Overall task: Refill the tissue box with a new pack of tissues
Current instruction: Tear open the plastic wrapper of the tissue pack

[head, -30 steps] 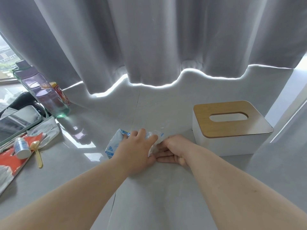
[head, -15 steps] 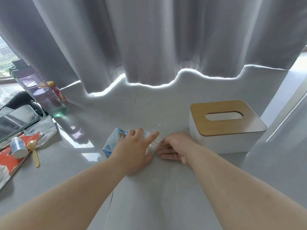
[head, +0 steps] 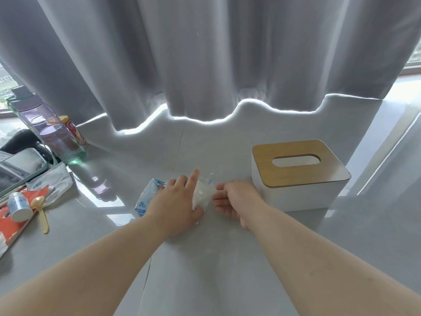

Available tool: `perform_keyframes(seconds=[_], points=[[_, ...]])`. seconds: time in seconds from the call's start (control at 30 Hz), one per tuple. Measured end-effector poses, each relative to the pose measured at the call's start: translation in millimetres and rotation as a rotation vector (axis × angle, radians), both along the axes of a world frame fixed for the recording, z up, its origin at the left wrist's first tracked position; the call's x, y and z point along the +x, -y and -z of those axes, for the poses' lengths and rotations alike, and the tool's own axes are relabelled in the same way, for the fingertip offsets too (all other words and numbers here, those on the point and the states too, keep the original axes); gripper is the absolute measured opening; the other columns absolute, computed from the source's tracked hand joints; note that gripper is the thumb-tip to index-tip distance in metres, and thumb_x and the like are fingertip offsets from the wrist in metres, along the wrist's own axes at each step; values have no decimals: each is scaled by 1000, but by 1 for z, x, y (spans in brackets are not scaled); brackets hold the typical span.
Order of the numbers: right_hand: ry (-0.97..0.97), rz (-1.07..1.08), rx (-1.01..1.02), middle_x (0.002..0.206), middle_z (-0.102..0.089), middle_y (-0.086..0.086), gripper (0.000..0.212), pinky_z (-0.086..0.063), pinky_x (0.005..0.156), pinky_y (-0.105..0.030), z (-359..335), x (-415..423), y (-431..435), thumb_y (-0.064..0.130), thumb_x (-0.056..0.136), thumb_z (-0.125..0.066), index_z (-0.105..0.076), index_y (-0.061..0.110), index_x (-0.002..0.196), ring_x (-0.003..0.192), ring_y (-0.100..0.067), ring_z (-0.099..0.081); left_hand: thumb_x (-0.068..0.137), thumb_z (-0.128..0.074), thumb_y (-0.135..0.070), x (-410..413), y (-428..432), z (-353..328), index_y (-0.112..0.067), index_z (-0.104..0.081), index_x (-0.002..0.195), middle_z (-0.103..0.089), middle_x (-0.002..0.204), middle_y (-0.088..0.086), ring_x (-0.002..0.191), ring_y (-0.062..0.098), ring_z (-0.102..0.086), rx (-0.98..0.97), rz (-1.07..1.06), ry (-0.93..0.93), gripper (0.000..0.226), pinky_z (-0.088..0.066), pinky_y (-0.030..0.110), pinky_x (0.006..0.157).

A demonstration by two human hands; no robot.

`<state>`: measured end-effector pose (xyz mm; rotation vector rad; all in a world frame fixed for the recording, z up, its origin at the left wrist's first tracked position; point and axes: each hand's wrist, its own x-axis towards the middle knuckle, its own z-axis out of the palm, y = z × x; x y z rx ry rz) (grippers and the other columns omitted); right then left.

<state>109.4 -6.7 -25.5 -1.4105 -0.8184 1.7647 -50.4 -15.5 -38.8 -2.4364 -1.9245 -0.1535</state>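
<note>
The left hand [head: 175, 201] lies over the tissue pack [head: 147, 198] at the centre of the frame, fingers spread on top and thumb tucked against the pack's near edge, holding it down on the grey table [head: 205, 258]. Its index finger [head: 192, 181] now points straight up the frame, where half a second ago it lay slanted toward the other hand. The right hand [head: 237, 199], fingers curled, sits just right of the pack's clear plastic end. Whether it pinches the wrapper cannot be told. It has drawn slightly away from the left hand, so crinkled wrapper shows between them.

The tissue box [head: 296, 195], white with a slotted wooden lid [head: 296, 176], stands right of centre, just beyond the right hand, lid on. A purple-tinted bottle [head: 52, 133] and a gold spoon [head: 42, 213] sit at the left edge.
</note>
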Motion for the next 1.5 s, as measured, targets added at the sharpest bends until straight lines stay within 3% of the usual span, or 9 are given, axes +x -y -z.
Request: perform_keyframes(seconds=[0.13, 0.27, 0.57, 0.73, 0.87, 1.0, 1.17, 1.33, 1.5], points=[[-2, -131, 24, 70, -56, -3, 28, -47, 49, -22, 18, -12, 12, -9, 86, -47, -57, 16, 79, 56, -14, -52, 85, -46, -46, -2, 0, -3, -23, -2, 150, -45, 129, -1, 118, 23, -42, 13, -16, 88, 82, -43, 34, 91], [84, -197, 151, 66, -54, 0, 17, -35, 37, -16, 23, -16, 15, 6, 87, -58, -58, 21, 79, 47, -14, -45, 86, -47, -48, -4, 1, -5, -23, -7, 149, -46, 131, -1, 119, 23, -44, 30, -21, 114, 79, -43, 32, 87], [487, -335, 408, 66, -55, 11, 12, -43, 59, -27, 34, -21, 12, 23, 83, -58, -56, 30, 74, 66, -17, -53, 86, -47, -48, -5, 4, -3, -23, -7, 149, -45, 129, 0, 117, 24, -44, 26, -1, 77, 79, -42, 32, 89], [547, -363, 368, 58, -49, 7, 28, -45, 61, -30, 39, -21, 10, 28, 88, -56, -51, 22, 61, 59, -20, -50, 87, -46, -48, -5, 5, -4, -22, -7, 149, -45, 130, 0, 119, 22, -43, 35, 9, 59, 78, -42, 31, 90], [494, -375, 348, 64, -55, -4, 18, -45, 47, -22, 35, -16, 10, 22, 91, -48, -50, 15, 74, 41, -17, -54, 88, -46, -48, -5, 5, -3, -22, -6, 149, -43, 131, 0, 119, 21, -42, 25, 17, 25, 78, -44, 31, 90], [466, -383, 346, 62, -54, 1, 12, -45, 47, -25, 37, -19, 11, 22, 86, -53, -62, 13, 89, 45, -18, -52, 88, -44, -49, -4, 4, -1, -21, -5, 149, -41, 132, 1, 123, 22, -39, 20, 11, -5, 77, -46, 34, 90], [536, -403, 367, 52, -52, 1, 18, -45, 53, -25, 35, -18, 10, 27, 90, -50, -58, 15, 79, 41, -17, -52, 88, -44, -49, -4, 4, -1, -21, -4, 149, -41, 133, 2, 124, 24, -39, 4, 12, -24, 77, -48, 37, 90], [457, -414, 378, 62, -56, 3, 3, -43, 49, -23, 38, -18, 11, 22, 82, -61, -62, 21, 79, 50, -15, -51, 88, -45, -46, -4, 5, -1, -21, -8, 149, -41, 133, 2, 122, 24, -39, 2, 13, -37, 76, -46, 35, 90], [563, -458, 419, 69, -60, 4, 19, -46, 69, -30, 42, -21, 9, 25, 79, -68, -58, 22, 64, 70, -17, -53, 87, -47, -45, -4, 5, -3, -22, -9, 148, -41, 132, 1, 122, 24, -39, -4, 6, -32, 76, -45, 35, 89]])
